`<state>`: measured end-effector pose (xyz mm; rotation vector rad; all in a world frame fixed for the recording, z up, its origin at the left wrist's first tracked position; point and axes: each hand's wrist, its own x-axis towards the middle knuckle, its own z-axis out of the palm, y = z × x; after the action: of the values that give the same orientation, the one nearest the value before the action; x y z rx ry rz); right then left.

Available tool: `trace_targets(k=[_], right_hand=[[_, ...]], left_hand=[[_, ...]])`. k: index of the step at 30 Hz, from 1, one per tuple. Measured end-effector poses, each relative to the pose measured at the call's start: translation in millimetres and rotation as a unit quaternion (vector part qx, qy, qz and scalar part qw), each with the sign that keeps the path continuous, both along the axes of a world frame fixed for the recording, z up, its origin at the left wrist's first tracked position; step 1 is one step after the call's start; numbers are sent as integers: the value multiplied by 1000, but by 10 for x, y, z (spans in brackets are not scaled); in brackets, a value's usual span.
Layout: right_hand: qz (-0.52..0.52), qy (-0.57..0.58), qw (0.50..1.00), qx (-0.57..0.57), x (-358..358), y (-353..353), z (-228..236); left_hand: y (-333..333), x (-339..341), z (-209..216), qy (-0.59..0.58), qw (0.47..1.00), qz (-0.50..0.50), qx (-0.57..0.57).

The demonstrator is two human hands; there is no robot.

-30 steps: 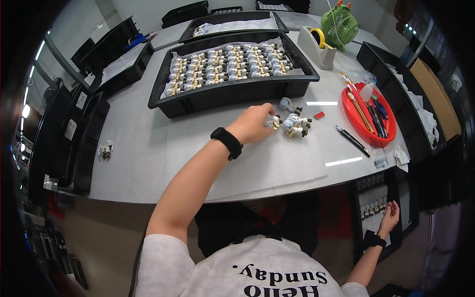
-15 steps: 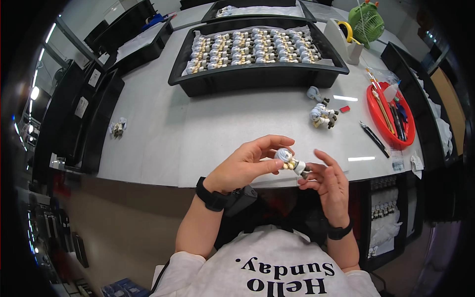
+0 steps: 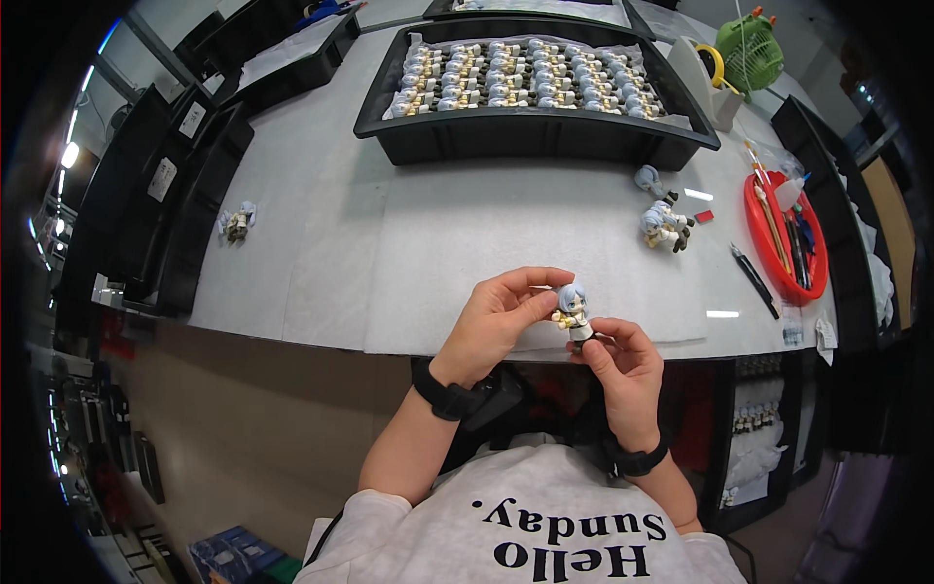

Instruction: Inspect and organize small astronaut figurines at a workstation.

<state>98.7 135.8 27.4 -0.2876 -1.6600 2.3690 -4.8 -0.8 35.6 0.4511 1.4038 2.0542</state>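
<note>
Between my two hands, over the near edge of the table, stands a small figurine point(image 3: 574, 310) with pale blue hair and white clothes, upright and facing me. The fingers of my left hand point(image 3: 501, 316) pinch it by the head from the left. My right hand point(image 3: 628, 370) grips its dark legs between thumb and fingers. To the right on the table lie a couple of similar figurines point(image 3: 664, 229), with another figurine point(image 3: 652, 182) just beyond. One more figurine point(image 3: 236, 222) rests far off at the left.
A black tray point(image 3: 545, 148) at the back holds rows of figurines on white lining. On the right are a red basket point(image 3: 824, 261) of brushes and pens, a black pen-like tool point(image 3: 755, 280), a small red piece point(image 3: 704, 216), a tape dispenser point(image 3: 702, 88) and a green fan point(image 3: 749, 54).
The figurine has turned from lying tilted to upright, its front toward me. My right hand has closed on its legs; before, its fingers were spread. The view has shifted slightly.
</note>
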Motion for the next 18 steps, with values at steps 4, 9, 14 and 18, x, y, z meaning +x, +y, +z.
trace_targets(k=[4, 9, 14, 18], right_hand=[[4, -11, 1000, -17, 10, -6, 22], [49, -85, 983, -154, 9, 9, 148], [29, -30, 997, -71, 17, 45, 43], [-45, 28, 999, -4, 21, 50, -45]], left_hand=[[11, 14, 1, -24, 1000, 13, 16], [2, 27, -4, -53, 998, 12, 31], [70, 42, 28, -68, 997, 37, 23], [114, 68, 69, -108, 993, 17, 38]])
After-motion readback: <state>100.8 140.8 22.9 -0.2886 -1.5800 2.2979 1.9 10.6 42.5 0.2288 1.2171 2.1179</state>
